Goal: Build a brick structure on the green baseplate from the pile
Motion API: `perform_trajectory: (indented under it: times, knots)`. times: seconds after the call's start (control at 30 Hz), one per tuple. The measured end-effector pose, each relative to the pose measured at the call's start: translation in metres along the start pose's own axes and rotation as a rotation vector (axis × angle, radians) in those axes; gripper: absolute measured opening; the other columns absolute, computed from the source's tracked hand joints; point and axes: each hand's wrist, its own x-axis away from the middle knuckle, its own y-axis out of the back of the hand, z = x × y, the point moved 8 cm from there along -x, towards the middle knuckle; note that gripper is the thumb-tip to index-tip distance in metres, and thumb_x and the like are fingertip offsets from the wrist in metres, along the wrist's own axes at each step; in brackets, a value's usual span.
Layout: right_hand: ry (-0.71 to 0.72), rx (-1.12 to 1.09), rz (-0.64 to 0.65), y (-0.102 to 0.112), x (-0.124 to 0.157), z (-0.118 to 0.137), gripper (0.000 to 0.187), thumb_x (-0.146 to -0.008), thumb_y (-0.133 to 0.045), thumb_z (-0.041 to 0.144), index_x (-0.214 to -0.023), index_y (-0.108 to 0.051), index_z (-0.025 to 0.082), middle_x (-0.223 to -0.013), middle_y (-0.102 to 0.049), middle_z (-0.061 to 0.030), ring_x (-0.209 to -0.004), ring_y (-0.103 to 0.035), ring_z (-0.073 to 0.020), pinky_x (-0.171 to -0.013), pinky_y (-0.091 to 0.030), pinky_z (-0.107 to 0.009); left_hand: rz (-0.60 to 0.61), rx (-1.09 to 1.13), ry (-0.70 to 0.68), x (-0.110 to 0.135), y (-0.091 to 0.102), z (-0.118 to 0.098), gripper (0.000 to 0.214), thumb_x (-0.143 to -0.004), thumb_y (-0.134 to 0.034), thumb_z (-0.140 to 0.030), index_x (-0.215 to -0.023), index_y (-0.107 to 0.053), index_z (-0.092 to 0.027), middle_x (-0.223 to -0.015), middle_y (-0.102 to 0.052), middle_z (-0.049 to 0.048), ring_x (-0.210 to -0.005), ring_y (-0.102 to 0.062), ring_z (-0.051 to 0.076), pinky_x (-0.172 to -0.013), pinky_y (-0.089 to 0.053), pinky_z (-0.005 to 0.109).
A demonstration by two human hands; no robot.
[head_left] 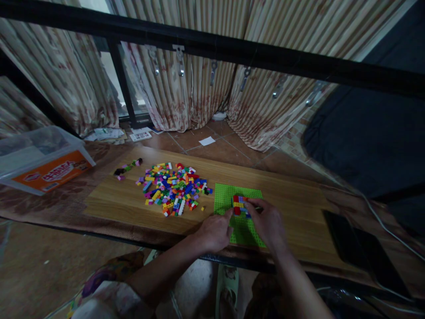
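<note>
Plastic-brick block [237,205], probably light, stiff, best pinched by its sides, sits on the green baseplate [244,234] between the left hand [215,230] (index extended) and right hand [268,220], fingers bent inward, each grip's hold unclear.

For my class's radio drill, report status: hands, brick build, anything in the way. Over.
Left hand at left side of brick build. Right hand at its right, partly hiding it. Build on green baseplate. Loose brick pile to left, not blocking.
</note>
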Motion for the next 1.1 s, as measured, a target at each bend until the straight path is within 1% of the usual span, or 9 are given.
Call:
perform_trajectory:
  times: [0.07,0.17,0.27,0.4,0.57,0.67,0.77,0.97,1.1]
  knots:
    - [-0.007,0.060,-0.023,0.000,-0.002,-0.006,0.043,-0.083,-0.052,0.050,-0.104,-0.068,0.016,-0.099,-0.070,-0.0133,-0.083,-0.065,-0.0254,-0.075,-0.048,-0.038,-0.003,0.000,0.000,-0.001,-0.001,0.001,0.061,-0.088,-0.040,-0.029,-0.145,-0.032,-0.011,-0.112,-0.067,0.0178,-0.105,-0.063,0.030,-0.090,-0.049,0.042]
    - [0.015,0.153,-0.026,-0.008,-0.003,-0.012,0.058,-0.079,-0.056,0.054,-0.118,-0.061,0.011,-0.112,-0.064,-0.0199,-0.102,-0.059,-0.0320,-0.086,-0.045,-0.043,0.001,0.003,-0.006,-0.001,-0.001,0.000,0.061,-0.087,-0.040,-0.029,-0.145,-0.032,-0.012,-0.112,-0.067,0.0176,-0.104,-0.063,0.030,-0.089,-0.049,0.042]
    - [0.017,0.201,-0.033,-0.018,-0.001,-0.019,0.062,-0.077,-0.059,0.055,-0.122,-0.058,0.012,-0.115,-0.062,-0.0197,-0.111,-0.055,-0.0344,-0.092,-0.042,-0.046,0.009,-0.009,-0.003,-0.001,-0.001,-0.001,0.060,-0.088,-0.040,-0.029,-0.145,-0.032,-0.012,-0.109,-0.068,0.0177,-0.101,-0.064,0.031,-0.088,-0.050,0.042]
    - [0.017,0.178,-0.033,-0.026,-0.002,-0.027,0.061,-0.075,-0.060,0.057,-0.119,-0.059,0.015,-0.111,-0.064,-0.0179,-0.108,-0.057,-0.0339,-0.092,-0.041,-0.047,0.027,-0.022,0.002,-0.001,-0.001,-0.002,0.062,-0.088,-0.040,-0.029,-0.146,-0.028,-0.010,-0.108,-0.067,0.0185,-0.101,-0.064,0.031,-0.087,-0.050,0.043]
    - [-0.007,0.161,-0.004,-0.028,-0.006,-0.034,0.065,-0.073,-0.061,0.060,-0.118,-0.060,0.013,-0.106,-0.065,-0.0196,-0.101,-0.061,-0.0338,-0.086,-0.046,-0.047,0.022,-0.027,-0.013,0.000,-0.001,-0.004,0.062,-0.088,-0.039,-0.028,-0.146,-0.028,-0.007,-0.108,-0.067,0.0205,-0.101,-0.063,0.033,-0.086,-0.050,0.045]
    - [-0.041,0.179,0.030,-0.030,-0.007,-0.035,0.068,-0.073,-0.060,0.060,-0.120,-0.059,0.011,-0.109,-0.064,-0.0211,-0.102,-0.061,-0.0344,-0.086,-0.047,-0.046,0.022,-0.052,0.002,0.000,-0.004,-0.006,0.061,-0.088,-0.039,-0.027,-0.144,-0.028,-0.007,-0.108,-0.067,0.0202,-0.101,-0.064,0.032,-0.086,-0.050,0.043]
    - [-0.081,0.205,0.057,-0.031,-0.007,-0.033,0.068,-0.074,-0.060,0.058,-0.122,-0.057,0.009,-0.113,-0.063,-0.0208,-0.106,-0.060,-0.0344,-0.089,-0.045,-0.046,0.026,-0.088,-0.012,-0.001,-0.006,-0.010,0.059,-0.088,-0.040,-0.026,-0.142,-0.029,-0.005,-0.103,-0.068,0.0193,-0.097,-0.065,0.030,-0.083,-0.051,0.041]
    - [-0.093,0.215,0.105,-0.034,-0.008,-0.030,0.070,-0.075,-0.059,0.057,-0.126,-0.055,0.008,-0.121,-0.061,-0.0213,-0.114,-0.056,-0.0349,-0.094,-0.043,-0.046,0.022,-0.142,-0.042,-0.003,-0.009,-0.017,0.061,-0.084,-0.044,-0.022,-0.139,-0.031,-0.001,-0.101,-0.068,0.0212,-0.096,-0.066,0.031,-0.080,-0.053,0.041]
    - [-0.121,0.194,0.105,-0.035,-0.009,-0.037,0.072,-0.070,-0.064,0.058,-0.123,-0.058,0.009,-0.119,-0.061,-0.0218,-0.114,-0.056,-0.0363,-0.094,-0.044,-0.048,-0.005,-0.117,-0.011,-0.001,-0.006,-0.018,0.058,-0.086,-0.043,-0.023,-0.138,-0.035,-0.001,-0.101,-0.069,0.0203,-0.096,-0.066,0.030,-0.082,-0.052,0.039]
